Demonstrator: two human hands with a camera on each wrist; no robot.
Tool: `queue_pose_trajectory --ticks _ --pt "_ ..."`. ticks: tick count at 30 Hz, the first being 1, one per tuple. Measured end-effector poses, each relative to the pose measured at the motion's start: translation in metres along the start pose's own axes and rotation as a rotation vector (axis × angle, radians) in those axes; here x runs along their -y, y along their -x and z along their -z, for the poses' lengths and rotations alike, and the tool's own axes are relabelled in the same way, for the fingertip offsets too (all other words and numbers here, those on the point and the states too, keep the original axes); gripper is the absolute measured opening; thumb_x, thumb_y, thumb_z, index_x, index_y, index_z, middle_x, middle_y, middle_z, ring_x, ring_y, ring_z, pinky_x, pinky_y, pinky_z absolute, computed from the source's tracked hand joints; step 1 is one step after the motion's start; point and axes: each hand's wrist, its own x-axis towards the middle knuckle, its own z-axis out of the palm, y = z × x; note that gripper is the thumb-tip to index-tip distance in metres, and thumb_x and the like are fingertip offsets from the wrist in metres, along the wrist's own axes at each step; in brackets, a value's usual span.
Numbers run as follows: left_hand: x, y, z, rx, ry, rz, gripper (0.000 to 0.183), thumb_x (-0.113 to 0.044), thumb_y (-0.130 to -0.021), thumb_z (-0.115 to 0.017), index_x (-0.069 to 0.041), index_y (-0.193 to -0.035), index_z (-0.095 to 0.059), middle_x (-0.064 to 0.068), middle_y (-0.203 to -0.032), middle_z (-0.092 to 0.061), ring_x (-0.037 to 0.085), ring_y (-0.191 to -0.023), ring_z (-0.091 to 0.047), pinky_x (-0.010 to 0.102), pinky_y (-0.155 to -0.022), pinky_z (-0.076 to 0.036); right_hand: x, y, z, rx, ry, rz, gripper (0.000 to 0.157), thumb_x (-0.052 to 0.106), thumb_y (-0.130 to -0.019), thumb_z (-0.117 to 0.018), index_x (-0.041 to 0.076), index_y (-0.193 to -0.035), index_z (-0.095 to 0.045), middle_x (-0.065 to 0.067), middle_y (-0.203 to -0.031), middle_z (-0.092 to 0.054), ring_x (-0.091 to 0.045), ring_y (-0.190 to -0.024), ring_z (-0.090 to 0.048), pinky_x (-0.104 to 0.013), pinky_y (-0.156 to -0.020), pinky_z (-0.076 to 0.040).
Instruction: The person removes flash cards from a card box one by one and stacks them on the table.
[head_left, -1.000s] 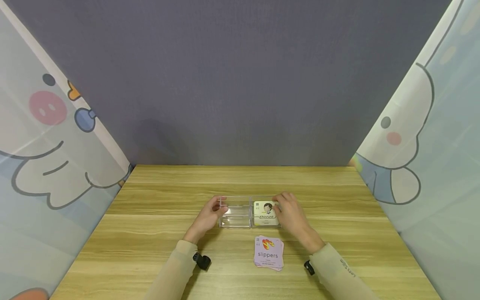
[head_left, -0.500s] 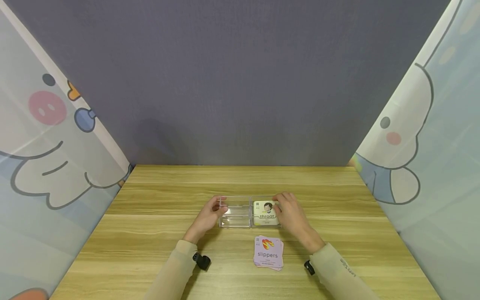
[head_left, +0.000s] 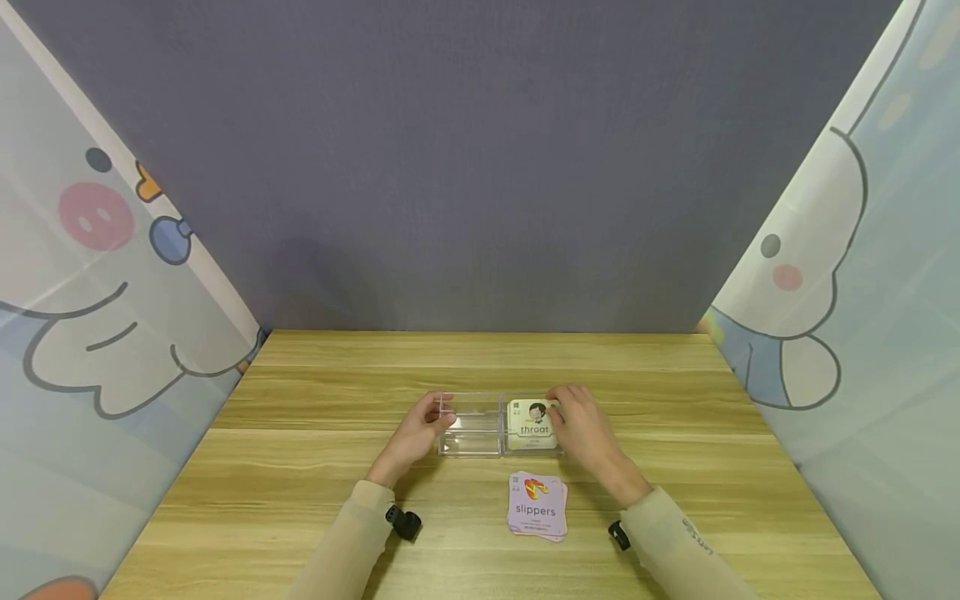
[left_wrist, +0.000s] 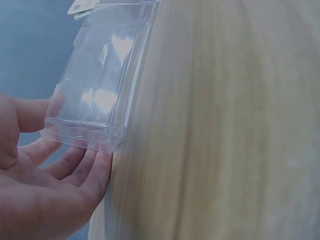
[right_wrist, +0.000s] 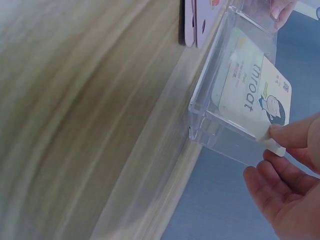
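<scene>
A clear plastic organizer box (head_left: 471,446) with compartments stands on the table. My left hand (head_left: 411,435) grips its left end, thumb on the near side of the rim and fingers against the end wall, as the left wrist view shows. In the right compartment sits a pale flash card (right_wrist: 255,85) printed "throat", its upper part sticking out above the front divider. My right hand (head_left: 588,437) pinches the card's edge between thumb and fingers. Whether more cards lie behind it is hard to tell.
A small stack of lilac and pink flash cards (head_left: 537,504), "slippers" on top, lies in front of the box. The wooden table (head_left: 300,467) runs back to a dark grey panel (head_left: 480,167). Cartoon-printed sheets (head_left: 825,250) hang at both sides.
The "throat" card has risen slightly in the right compartment, with my right hand's fingertips moving along with it. My left hand, the box and the "slippers" stack have stayed put.
</scene>
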Motion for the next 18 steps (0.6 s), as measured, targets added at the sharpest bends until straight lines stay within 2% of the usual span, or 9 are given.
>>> queue_pose_trajectory --ticks 18 --pt "0.0009 -0.0001 -0.0011 -0.01 -0.001 0.001 0.041 -0.016 -0.103 -0.061 -0.009 -0.143 -0.053 0.012 -0.126 -0.063 0.033 -0.121 -0.056 0.053 -0.099 -0.047 0.0036 -0.0017 0.0026 -0.061 -0.014 0.032 0.021 -0.004 -0.086 -0.076 0.002 -0.105 -0.069 -0.011 -0.103 -0.069 -0.027 -0.093 -0.066 -0.04 -0.077 -0.058"
